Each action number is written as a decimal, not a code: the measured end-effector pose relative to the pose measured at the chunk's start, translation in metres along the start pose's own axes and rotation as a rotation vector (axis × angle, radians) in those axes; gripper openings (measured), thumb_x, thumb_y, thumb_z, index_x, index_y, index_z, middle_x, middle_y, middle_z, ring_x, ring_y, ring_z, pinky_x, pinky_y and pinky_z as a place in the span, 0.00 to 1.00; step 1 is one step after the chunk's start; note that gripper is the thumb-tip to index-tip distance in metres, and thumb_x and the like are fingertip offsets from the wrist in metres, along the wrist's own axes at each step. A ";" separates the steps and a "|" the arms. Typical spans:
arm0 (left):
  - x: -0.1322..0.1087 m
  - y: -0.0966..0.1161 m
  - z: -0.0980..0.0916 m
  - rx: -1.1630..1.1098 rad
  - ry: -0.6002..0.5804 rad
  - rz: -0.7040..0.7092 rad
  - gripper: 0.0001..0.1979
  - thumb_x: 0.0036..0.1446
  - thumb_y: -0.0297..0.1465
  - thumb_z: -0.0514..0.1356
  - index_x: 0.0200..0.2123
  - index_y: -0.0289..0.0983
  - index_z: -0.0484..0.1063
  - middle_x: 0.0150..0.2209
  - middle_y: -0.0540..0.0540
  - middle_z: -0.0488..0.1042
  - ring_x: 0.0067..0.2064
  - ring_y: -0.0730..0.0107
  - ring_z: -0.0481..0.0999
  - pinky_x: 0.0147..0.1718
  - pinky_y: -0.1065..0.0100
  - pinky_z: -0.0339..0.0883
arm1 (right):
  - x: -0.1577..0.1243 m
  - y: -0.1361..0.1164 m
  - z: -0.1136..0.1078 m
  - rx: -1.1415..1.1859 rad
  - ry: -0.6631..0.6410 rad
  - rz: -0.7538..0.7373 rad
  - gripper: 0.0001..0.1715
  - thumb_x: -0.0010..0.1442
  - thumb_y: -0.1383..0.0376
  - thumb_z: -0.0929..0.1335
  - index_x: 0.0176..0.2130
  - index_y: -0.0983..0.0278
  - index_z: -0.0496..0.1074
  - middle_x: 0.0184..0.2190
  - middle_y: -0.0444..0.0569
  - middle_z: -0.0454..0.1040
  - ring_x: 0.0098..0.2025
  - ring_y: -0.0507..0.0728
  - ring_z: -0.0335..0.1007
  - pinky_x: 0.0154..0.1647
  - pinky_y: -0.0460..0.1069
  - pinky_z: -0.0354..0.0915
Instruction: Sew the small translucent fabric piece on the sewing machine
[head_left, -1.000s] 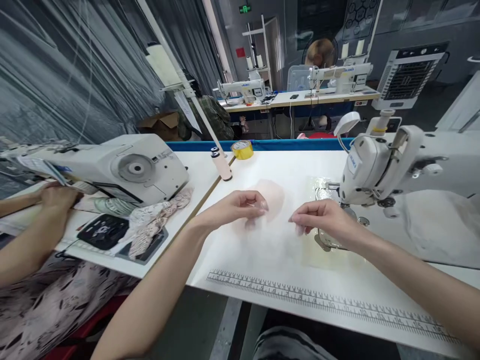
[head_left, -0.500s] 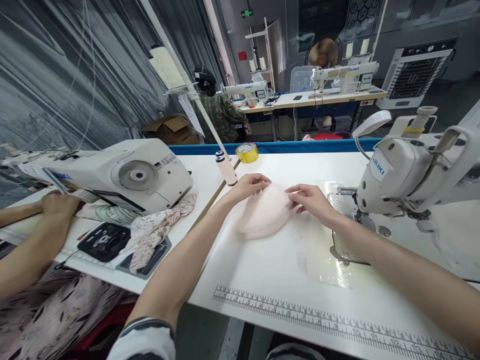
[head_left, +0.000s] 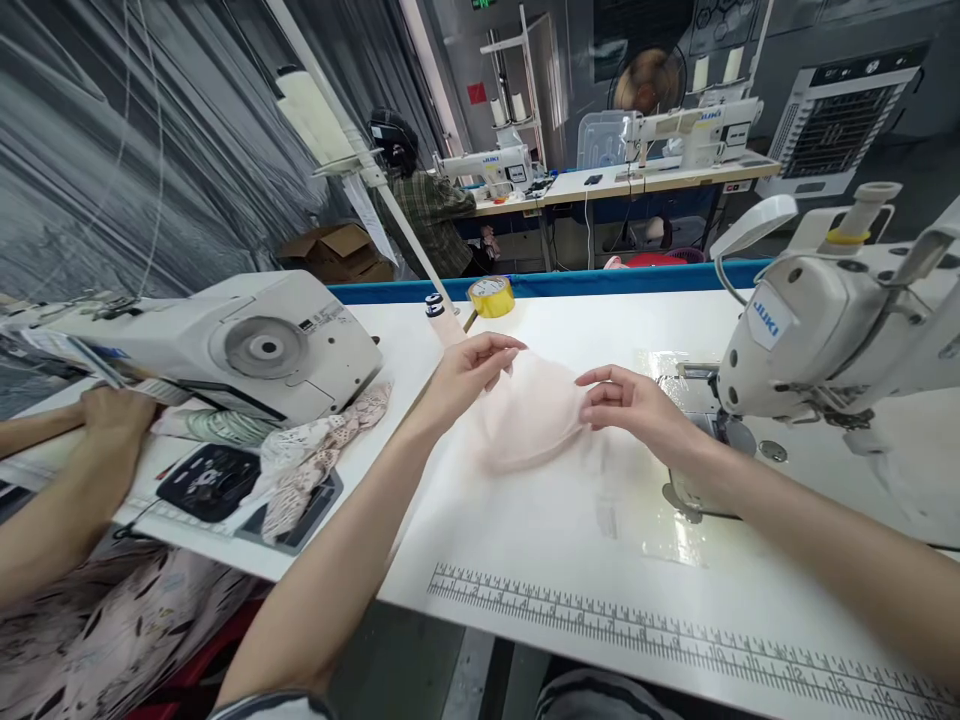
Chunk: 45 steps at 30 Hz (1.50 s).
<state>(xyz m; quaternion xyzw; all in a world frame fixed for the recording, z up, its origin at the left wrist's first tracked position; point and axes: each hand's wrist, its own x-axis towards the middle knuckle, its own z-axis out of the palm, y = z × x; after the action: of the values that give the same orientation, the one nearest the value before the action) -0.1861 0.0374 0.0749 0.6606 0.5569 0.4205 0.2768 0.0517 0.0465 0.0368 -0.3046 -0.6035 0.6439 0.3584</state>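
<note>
A pale pink, cup-shaped piece of thin fabric (head_left: 534, 415) is spread between my hands over the white sewing table, its lower edge blurred. My left hand (head_left: 471, 378) pinches its upper left edge between thumb and fingers. On the opposite side, my right hand (head_left: 628, 405) grips the right edge, with thumb and fingertips closed on it. To the right of that hand stands a white sewing machine (head_left: 795, 340), its metal needle plate partly hidden by my forearm.
Yellow tape (head_left: 491, 297) and a thread cone (head_left: 442, 322) lie beyond my left hand. A printed ruler (head_left: 637, 635) runs along the table's front. At left, a co-worker's hand (head_left: 120, 420) rests beside another sewing machine (head_left: 285, 345), near lace strips (head_left: 322, 460).
My left hand has shifted left, widening the gap between my hands, and the fabric has turned slightly. The whole view has tilted down a little. The co-worker's hand stays in place.
</note>
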 end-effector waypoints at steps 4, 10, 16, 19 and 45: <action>-0.048 0.045 0.005 0.160 0.141 0.182 0.08 0.60 0.33 0.57 0.40 0.39 0.74 0.27 0.50 0.72 0.23 0.78 0.64 0.22 0.74 0.57 | -0.030 -0.009 0.000 -0.129 -0.014 0.075 0.14 0.47 0.66 0.72 0.38 0.62 0.75 0.30 0.44 0.74 0.32 0.51 0.68 0.36 0.49 0.64; -0.127 0.096 0.064 0.461 -0.250 0.878 0.09 0.62 0.25 0.55 0.44 0.37 0.72 0.35 0.49 0.79 0.30 0.76 0.75 0.26 0.73 0.63 | -0.081 -0.009 -0.010 -0.146 0.106 0.004 0.03 0.48 0.65 0.71 0.29 0.61 0.76 0.29 0.44 0.72 0.25 0.49 0.61 0.26 0.48 0.59; -0.123 0.094 0.107 0.203 -0.307 0.392 0.11 0.61 0.37 0.56 0.47 0.48 0.72 0.42 0.47 0.77 0.41 0.66 0.76 0.39 0.66 0.69 | -0.125 -0.006 -0.028 -0.030 0.128 -0.080 0.06 0.51 0.67 0.72 0.24 0.61 0.74 0.33 0.46 0.73 0.38 0.54 0.70 0.42 0.51 0.65; -0.097 0.093 0.115 -0.009 -0.353 0.113 0.21 0.51 0.40 0.65 0.48 0.44 0.71 0.47 0.44 0.74 0.47 0.59 0.73 0.46 0.62 0.66 | -0.138 -0.008 -0.036 0.006 0.100 -0.100 0.05 0.52 0.68 0.72 0.25 0.61 0.74 0.34 0.46 0.74 0.38 0.54 0.70 0.43 0.51 0.66; -0.088 0.084 0.138 -0.578 -0.754 -0.444 0.10 0.52 0.35 0.66 0.33 0.34 0.72 0.29 0.45 0.78 0.32 0.67 0.78 0.39 0.65 0.69 | -0.179 -0.011 -0.067 -0.045 0.273 -0.003 0.19 0.51 0.58 0.74 0.42 0.61 0.69 0.46 0.51 0.73 0.41 0.58 0.75 0.47 0.56 0.71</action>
<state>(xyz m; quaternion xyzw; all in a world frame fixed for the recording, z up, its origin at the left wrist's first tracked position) -0.0267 -0.0531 0.0551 0.5289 0.4066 0.2214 0.7113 0.2078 -0.0644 0.0345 -0.3965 -0.5641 0.5822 0.4309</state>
